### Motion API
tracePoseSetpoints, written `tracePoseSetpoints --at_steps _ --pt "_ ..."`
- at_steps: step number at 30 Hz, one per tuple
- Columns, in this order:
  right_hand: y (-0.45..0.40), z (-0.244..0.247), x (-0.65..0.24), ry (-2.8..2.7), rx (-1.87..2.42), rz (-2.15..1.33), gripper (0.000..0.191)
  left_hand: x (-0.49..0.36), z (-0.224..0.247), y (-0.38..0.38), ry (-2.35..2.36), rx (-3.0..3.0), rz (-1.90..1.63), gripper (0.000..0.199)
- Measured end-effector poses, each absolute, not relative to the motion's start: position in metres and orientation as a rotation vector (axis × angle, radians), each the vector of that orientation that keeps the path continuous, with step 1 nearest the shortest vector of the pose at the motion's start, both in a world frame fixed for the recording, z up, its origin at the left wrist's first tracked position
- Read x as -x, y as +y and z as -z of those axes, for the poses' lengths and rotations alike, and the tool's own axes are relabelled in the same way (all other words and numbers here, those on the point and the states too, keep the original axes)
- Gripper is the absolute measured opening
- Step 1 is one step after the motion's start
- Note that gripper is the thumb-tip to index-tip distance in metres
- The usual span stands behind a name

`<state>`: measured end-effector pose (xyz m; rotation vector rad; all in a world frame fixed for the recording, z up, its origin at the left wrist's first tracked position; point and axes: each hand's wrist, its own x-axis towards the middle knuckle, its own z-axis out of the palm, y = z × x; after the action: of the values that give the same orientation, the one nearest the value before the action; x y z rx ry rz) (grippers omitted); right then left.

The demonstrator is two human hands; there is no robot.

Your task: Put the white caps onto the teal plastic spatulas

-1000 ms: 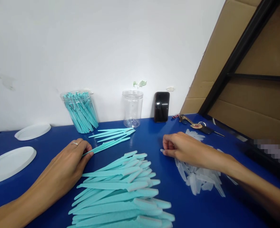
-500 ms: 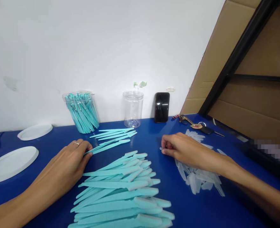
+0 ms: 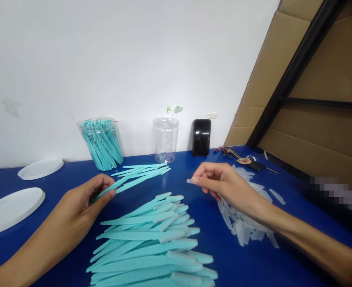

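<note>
My left hand (image 3: 84, 201) pinches the handle of a teal eyebrow razor (image 3: 122, 181), raised at an angle over a few loose razors (image 3: 147, 172). Between the thumb and finger of my right hand (image 3: 223, 179) is a small translucent blade cap (image 3: 189, 181), its tip pointing left toward the razor. The two hands are apart. Under my right wrist lies a heap of similar caps (image 3: 244, 227), partly hidden by the forearm. A large pile of teal razors (image 3: 148, 247), most with pale covered ends to the right, fills the front middle.
A clear jar packed with teal razors (image 3: 101, 143) stands against the wall. An empty clear jar (image 3: 166, 139) and a phone (image 3: 201, 137) are to its right. Keys (image 3: 244, 160) lie at back right. Two white lids (image 3: 14, 209) rest at left. Cardboard (image 3: 265, 75) borders the right side.
My left hand has lifted the razor from the loose ones and turned it upward. My right hand has moved left from the heap, the cap now showing at its fingertips.
</note>
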<state>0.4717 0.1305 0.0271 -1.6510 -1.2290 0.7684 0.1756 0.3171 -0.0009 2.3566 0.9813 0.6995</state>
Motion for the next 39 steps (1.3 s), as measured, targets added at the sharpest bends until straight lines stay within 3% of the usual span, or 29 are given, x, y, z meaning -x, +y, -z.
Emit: tracePoseSetpoints --at_steps 11,18,31,39 --pt "0.13 -0.02 -0.462 -0.759 1.289 -0.973 0.031 -0.171 0.007 0.301 0.813 -2.077 -0.791 0.031" --pt "0.131 -0.018 -0.459 -0.767 1.32 -0.928 0.023 -0.179 -0.001 0.295 0.77 -2.133 -0.823 0.03" --pt "0.128 -0.021 -0.449 -0.898 1.312 -1.028 0.041 -0.166 0.017 0.286 0.815 -2.081 -0.669 0.037" --pt "0.127 -0.023 -0.453 -0.954 1.317 -1.067 0.038 -0.166 0.015 0.281 0.823 -2.089 -0.779 0.029"
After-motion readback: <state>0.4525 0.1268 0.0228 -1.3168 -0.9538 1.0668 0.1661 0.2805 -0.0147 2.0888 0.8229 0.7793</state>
